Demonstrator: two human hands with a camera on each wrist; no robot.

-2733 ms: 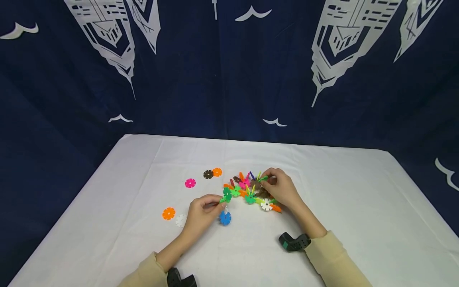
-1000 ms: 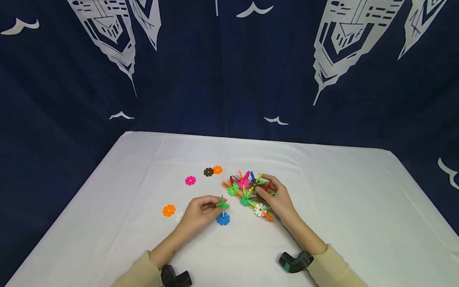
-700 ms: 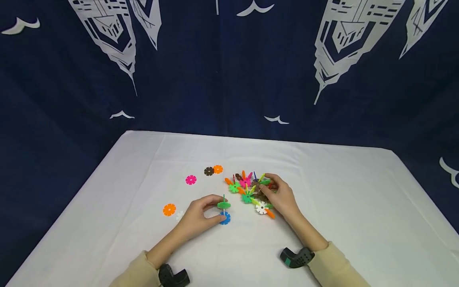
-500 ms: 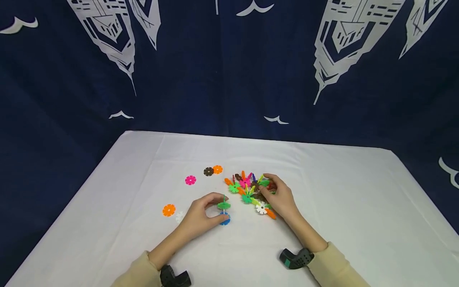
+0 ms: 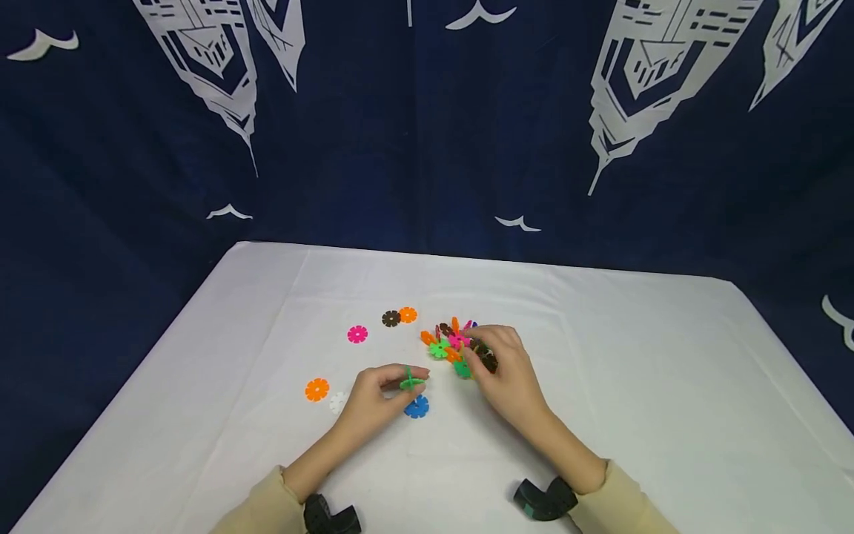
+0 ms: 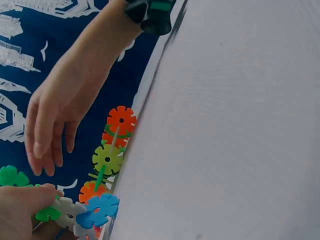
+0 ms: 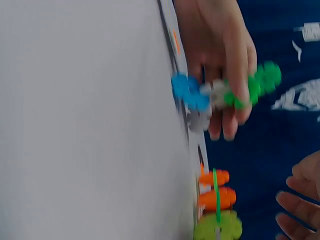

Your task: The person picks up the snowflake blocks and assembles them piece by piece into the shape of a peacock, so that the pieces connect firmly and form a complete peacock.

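Note:
My left hand [image 5: 373, 400] pinches a green snowflake disc [image 5: 411, 383] between thumb and fingers. White discs [image 6: 67, 212] and a blue disc [image 6: 100, 210] are joined to it, as the left wrist view shows. To the right sits a larger cluster of interlocked snowflake discs [image 5: 438, 348] in green, orange, pink and brown. My right hand [image 5: 510, 378] is in front of this cluster and hides its right part. Its fingers [image 6: 45, 125] hang loosely in the left wrist view, apart from the discs and with nothing between them.
Loose discs lie on the white tablecloth [image 5: 634, 371] to the left: orange [image 5: 316, 389], white [image 5: 337, 403], pink [image 5: 357, 334], brown [image 5: 391, 319] and another orange disc [image 5: 408, 315]. A dark blue patterned curtain [image 5: 427, 148] hangs behind the table.
My right hand has let go of the cluster and moved left and nearer, covering its right side. The left hand keeps its piece, now with its thumb up at the green disc instead of the blue.

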